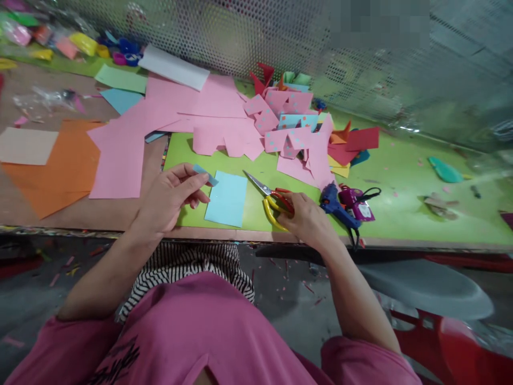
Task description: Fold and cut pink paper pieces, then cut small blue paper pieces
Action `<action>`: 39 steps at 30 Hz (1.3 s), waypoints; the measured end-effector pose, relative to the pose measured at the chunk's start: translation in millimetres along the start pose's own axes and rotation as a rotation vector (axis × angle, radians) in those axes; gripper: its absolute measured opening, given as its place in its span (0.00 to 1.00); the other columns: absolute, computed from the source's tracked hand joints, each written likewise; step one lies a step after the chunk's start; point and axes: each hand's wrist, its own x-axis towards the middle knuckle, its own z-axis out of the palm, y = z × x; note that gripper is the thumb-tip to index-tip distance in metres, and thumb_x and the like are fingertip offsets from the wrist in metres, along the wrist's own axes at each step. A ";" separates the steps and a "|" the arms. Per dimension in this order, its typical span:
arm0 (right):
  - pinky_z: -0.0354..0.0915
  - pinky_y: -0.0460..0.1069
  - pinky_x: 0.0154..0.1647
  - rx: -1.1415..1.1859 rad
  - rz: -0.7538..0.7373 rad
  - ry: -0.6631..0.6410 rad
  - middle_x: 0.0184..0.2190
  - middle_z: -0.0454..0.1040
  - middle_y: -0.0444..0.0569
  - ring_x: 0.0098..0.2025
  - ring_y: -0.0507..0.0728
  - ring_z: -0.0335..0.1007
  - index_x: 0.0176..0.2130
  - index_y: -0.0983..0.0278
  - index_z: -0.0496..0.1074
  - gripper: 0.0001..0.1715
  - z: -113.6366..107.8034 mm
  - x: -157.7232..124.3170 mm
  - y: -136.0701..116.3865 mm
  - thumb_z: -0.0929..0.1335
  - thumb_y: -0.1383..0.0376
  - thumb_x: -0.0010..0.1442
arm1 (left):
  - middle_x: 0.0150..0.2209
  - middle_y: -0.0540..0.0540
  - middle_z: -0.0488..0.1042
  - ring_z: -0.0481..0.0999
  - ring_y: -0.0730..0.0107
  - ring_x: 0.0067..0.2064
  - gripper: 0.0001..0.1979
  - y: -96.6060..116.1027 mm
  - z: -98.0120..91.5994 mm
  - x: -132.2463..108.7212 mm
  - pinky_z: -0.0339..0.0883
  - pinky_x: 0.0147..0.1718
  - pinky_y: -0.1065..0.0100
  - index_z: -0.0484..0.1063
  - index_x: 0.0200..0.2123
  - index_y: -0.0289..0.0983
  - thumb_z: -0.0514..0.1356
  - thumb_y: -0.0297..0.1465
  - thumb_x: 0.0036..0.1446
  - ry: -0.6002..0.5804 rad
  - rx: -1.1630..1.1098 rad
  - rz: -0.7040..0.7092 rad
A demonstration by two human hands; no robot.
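Note:
Between the thumb and fingers of my left hand point(170, 198) is a small blue paper piece point(205, 175), held above the table. A light blue paper sheet point(226, 199) lies on the green mat point(184, 152), just right of that hand. My right hand point(306, 216) is closed on the handles of the scissors point(260, 184), which have yellow and red grips. The scissor blades point up and left, slightly parted, beside the sheet's upper right corner. Some of the right fingers are hidden behind the hand.
Pink paper point(168, 107) and folded dotted pieces point(286, 141) spread behind the hands. A blue glue gun point(339, 208) and purple box point(360, 204) sit right of my right hand. Orange sheets point(74, 160) lie left. A perforated metal panel point(240, 32) stands behind.

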 end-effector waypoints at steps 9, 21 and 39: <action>0.60 0.48 0.29 0.849 -0.112 -0.359 0.34 0.67 0.44 0.31 0.52 0.61 0.43 0.60 0.66 0.28 -19.1 -15.8 -42.3 0.72 0.43 0.58 | 0.33 0.45 0.83 0.81 0.70 0.32 0.14 1.5 -1.0 -5.0 0.67 0.26 0.74 0.71 0.26 0.38 0.73 0.36 0.45 -0.035 0.031 0.009; 0.54 0.49 0.29 0.716 -0.248 -0.503 0.31 0.65 0.42 0.30 0.51 0.54 0.41 0.61 0.63 0.36 -17.8 -11.0 -64.8 0.67 0.32 0.60 | 0.29 0.48 0.82 0.81 0.72 0.30 0.15 1.0 4.5 -3.7 0.67 0.26 0.75 0.70 0.25 0.37 0.73 0.35 0.43 -0.031 0.003 -0.015; 0.51 0.48 0.27 0.725 -0.203 -0.467 0.28 0.65 0.41 0.28 0.50 0.53 0.40 0.62 0.68 0.42 -17.3 -10.7 -63.6 0.66 0.27 0.54 | 0.26 0.51 0.78 0.81 0.71 0.28 0.16 -7.3 2.5 2.9 0.65 0.23 0.75 0.70 0.25 0.38 0.73 0.37 0.43 -0.013 0.049 0.017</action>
